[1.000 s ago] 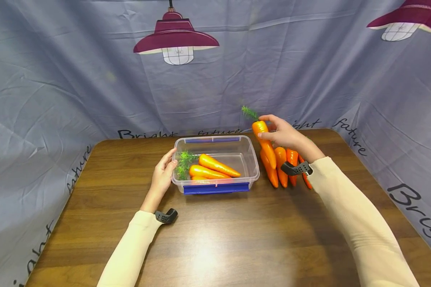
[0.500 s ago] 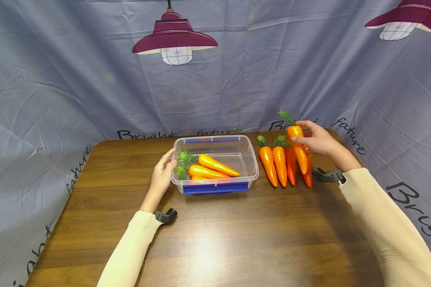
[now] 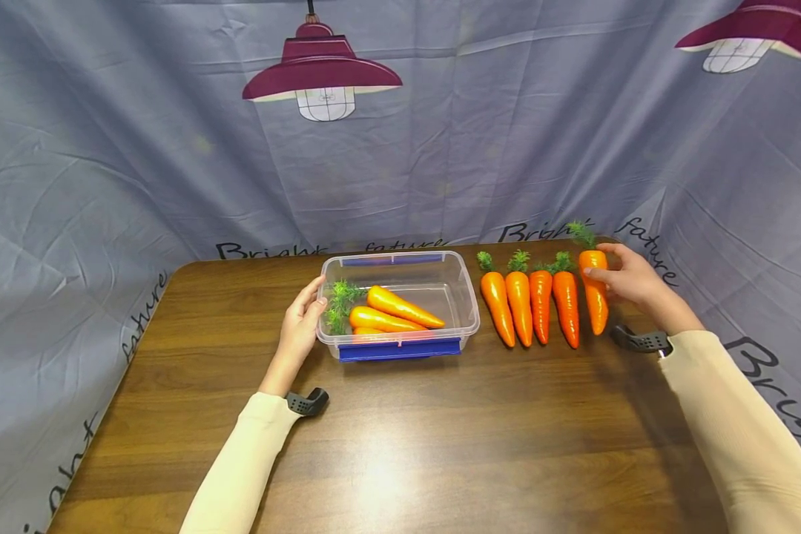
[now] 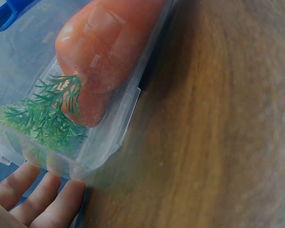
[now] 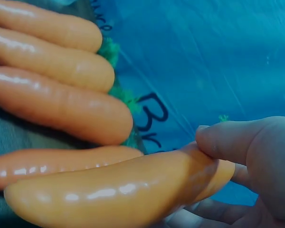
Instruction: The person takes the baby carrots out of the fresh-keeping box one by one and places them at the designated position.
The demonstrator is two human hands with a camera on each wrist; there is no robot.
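Note:
In the head view my left hand (image 3: 300, 319) rests against the left end of a clear plastic container (image 3: 466, 332) with blue clips. The left wrist view shows its fingers (image 4: 57, 202) touching the outside of the end wall, relaxed. Inside lie a few orange carrots (image 3: 400, 305), their green tops (image 3: 339, 308) toward that hand. At the right, my right hand (image 3: 630, 278) pinches a carrot (image 3: 595, 289) near its thick end, thumb on the near side. The held carrot (image 5: 95, 199) overlaps the rightmost carrot of the row (image 5: 61, 161) in the right wrist view.
Several carrots (image 3: 521, 308) lie side by side right of the container, tips toward me. They rest on a brown wooden table (image 3: 440, 445). A grey-blue cloth (image 3: 440, 148) with printed lamps and lettering hangs behind and at both sides.
My right hand has carried its carrot rightward, from beside the container, over the row, to the row's right end. The other carrots there now show uncovered. My left hand has stayed at the container.

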